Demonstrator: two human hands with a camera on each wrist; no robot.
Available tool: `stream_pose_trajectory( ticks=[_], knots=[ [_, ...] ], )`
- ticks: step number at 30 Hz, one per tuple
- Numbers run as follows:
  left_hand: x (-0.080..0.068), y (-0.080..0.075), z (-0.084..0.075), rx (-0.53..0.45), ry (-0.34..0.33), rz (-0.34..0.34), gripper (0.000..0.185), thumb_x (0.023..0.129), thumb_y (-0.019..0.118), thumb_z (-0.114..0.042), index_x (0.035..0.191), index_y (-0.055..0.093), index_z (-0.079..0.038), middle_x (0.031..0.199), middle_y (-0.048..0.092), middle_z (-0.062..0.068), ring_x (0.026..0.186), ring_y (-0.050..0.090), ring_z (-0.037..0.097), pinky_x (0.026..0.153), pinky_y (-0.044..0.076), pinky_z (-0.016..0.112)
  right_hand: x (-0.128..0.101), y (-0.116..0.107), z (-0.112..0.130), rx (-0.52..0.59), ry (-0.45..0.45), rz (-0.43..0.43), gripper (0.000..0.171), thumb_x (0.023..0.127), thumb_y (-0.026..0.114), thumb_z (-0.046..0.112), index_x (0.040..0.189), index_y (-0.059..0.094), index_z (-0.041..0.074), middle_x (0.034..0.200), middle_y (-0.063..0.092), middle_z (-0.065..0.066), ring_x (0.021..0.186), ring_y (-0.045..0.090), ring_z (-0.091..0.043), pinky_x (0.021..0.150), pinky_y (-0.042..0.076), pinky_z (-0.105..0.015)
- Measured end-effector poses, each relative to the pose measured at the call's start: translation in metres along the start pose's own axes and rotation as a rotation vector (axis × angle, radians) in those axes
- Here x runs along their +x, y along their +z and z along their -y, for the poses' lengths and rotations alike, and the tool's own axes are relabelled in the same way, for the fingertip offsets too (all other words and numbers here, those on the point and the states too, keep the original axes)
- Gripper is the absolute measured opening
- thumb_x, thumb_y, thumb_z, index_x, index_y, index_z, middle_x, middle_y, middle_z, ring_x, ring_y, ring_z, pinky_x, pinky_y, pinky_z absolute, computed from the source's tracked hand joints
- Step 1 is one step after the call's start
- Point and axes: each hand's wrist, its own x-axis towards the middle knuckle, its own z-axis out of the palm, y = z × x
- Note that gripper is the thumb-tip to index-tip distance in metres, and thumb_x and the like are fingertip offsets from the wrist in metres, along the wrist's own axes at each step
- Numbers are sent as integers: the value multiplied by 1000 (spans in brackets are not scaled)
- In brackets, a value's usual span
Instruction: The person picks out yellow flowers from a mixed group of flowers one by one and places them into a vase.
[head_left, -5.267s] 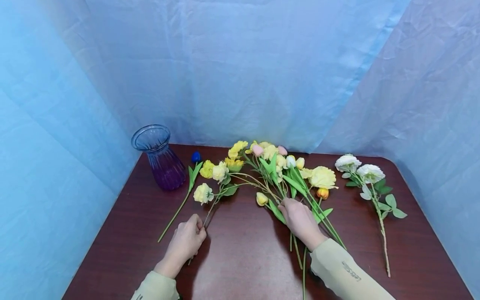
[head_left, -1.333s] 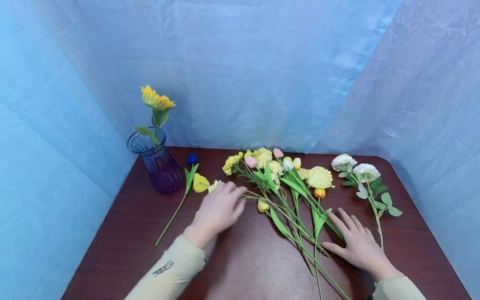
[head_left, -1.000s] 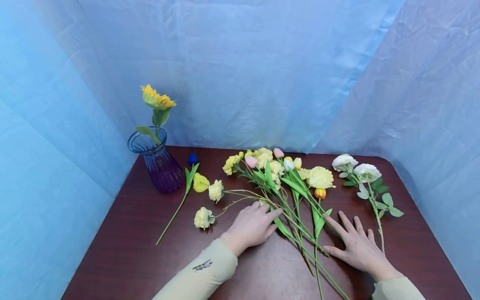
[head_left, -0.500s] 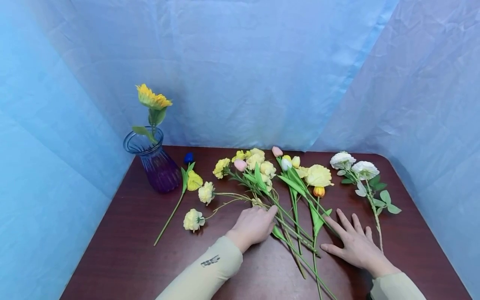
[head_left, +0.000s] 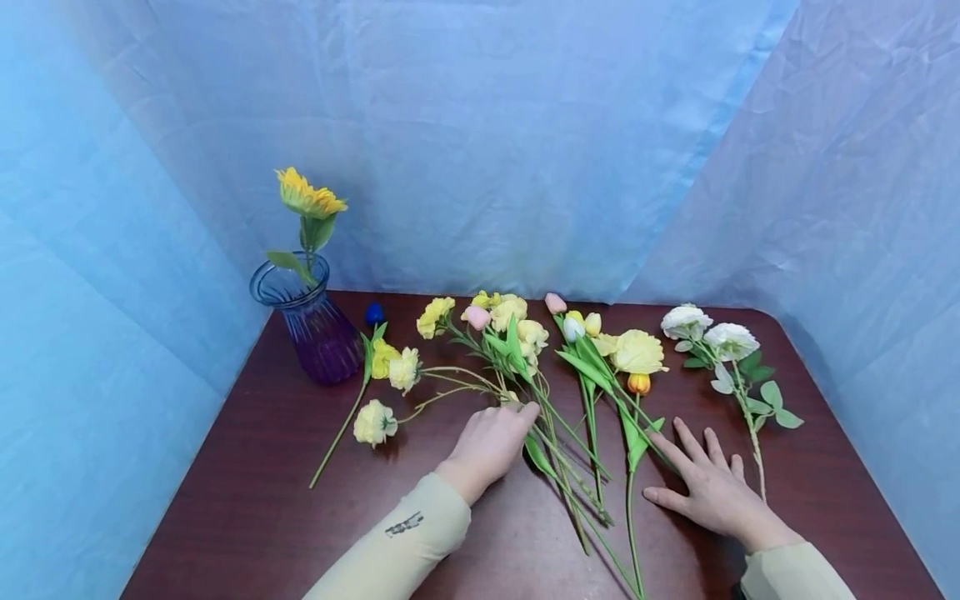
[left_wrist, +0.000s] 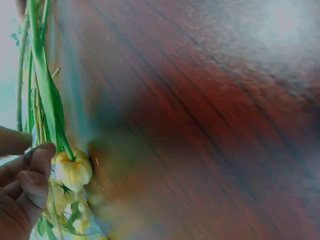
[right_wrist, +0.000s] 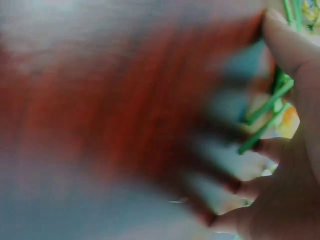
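Note:
My left hand [head_left: 504,421] lies over the stems of a spray of yellow flowers [head_left: 510,321] in the middle of the dark red table [head_left: 262,500]. In the left wrist view the left hand [left_wrist: 30,150] has its thumb and curled fingers round the green stems, beside a yellow bud [left_wrist: 73,171]. Flat on the table, my right hand [head_left: 693,475] spreads its fingers, the fingertips touching the tulip stems [head_left: 630,442]. The right wrist view is blurred; the right hand [right_wrist: 280,165] shows straight fingers over green stems [right_wrist: 265,107].
A purple glass vase [head_left: 318,333] at the back left holds one sunflower [head_left: 309,196]. A single blue-budded stem [head_left: 345,425] lies beside it. A white rose sprig [head_left: 708,333] lies at the right. Blue cloth walls close in the table on three sides.
A sunflower went into the vase. My left hand came from the left onto the yellow spray and has drawn it leftward, apart from the tulips. The right hand has stayed flat.

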Motion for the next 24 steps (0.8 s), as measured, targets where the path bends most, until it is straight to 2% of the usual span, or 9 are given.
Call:
stream_pose_trajectory(
  ticks=[4, 6, 8, 10, 12, 15, 18, 21, 24],
  knots=[
    [-5, -1, 5, -172, -122, -84, 3, 95, 66, -17, 98, 67, -16, 87, 69, -1, 66, 67, 21, 54, 51, 37, 2, -9, 15, 17, -10, -21, 90, 88, 71, 62, 162, 29, 30, 166, 17, -28, 140, 19, -68, 92, 18, -89],
    [-6, -1, 7, -262, -188, -122, 5, 95, 70, -20, 99, 70, -16, 91, 72, -3, 71, 68, 18, 59, 53, 36, 4, -13, 29, -11, -55, -111, 84, 90, 74, 52, 159, 36, 23, 162, 27, -26, 138, 31, -62, 95, 25, -84],
    [-7, -1, 9, -362, -255, -154, 8, 94, 74, -20, 100, 73, -15, 93, 74, -3, 73, 68, 15, 64, 54, 34, 9, -14, 46, -52, -119, -232, 72, 91, 77, 41, 150, 50, 12, 147, 46, -24, 128, 47, -53, 95, 37, -74],
    [-6, -1, 11, -475, -331, -169, 7, 93, 76, -16, 99, 74, -14, 90, 73, -3, 72, 65, 12, 66, 52, 30, 14, -13, 66, -87, -189, -337, 55, 91, 79, 32, 135, 63, 3, 125, 60, -20, 113, 58, -43, 93, 46, -64],
    [-6, -2, 12, -630, -403, -169, 7, 92, 75, -10, 99, 74, -9, 87, 73, 0, 66, 66, 14, 62, 52, 28, 20, -10, 85, -82, -238, -386, 41, 91, 79, 29, 120, 71, 1, 108, 67, -13, 100, 64, -36, 88, 52, -56],
    [-4, -2, 14, -863, -493, -140, 9, 94, 71, -4, 103, 71, -4, 84, 71, 7, 57, 67, 28, 49, 52, 30, 29, -3, 108, -39, -261, -357, 30, 92, 77, 30, 109, 75, 5, 102, 73, -8, 96, 69, -30, 86, 56, -50],
    [-3, -2, 15, -1034, -544, -115, 11, 96, 67, 0, 107, 68, 2, 88, 70, 18, 52, 66, 41, 41, 53, 44, 37, 5, 123, 2, -248, -325, 27, 92, 77, 32, 107, 75, 9, 102, 75, -5, 92, 72, -25, 78, 58, -45],
    [-1, 0, 16, -1136, -588, -116, 11, 96, 66, 2, 108, 66, 4, 92, 69, 24, 49, 65, 35, 47, 55, 54, 44, 13, 130, 12, -244, -321, 20, 90, 80, 30, 101, 75, 13, 94, 75, -1, 82, 72, -19, 70, 57, -40],
    [1, 2, 18, -1197, -627, -129, 9, 95, 66, 4, 105, 65, 4, 91, 67, 23, 51, 66, 24, 52, 58, 53, 49, 21, 132, 22, -233, -310, 12, 88, 82, 24, 89, 71, 19, 82, 71, 5, 68, 67, -13, 58, 52, -33]
  ],
)
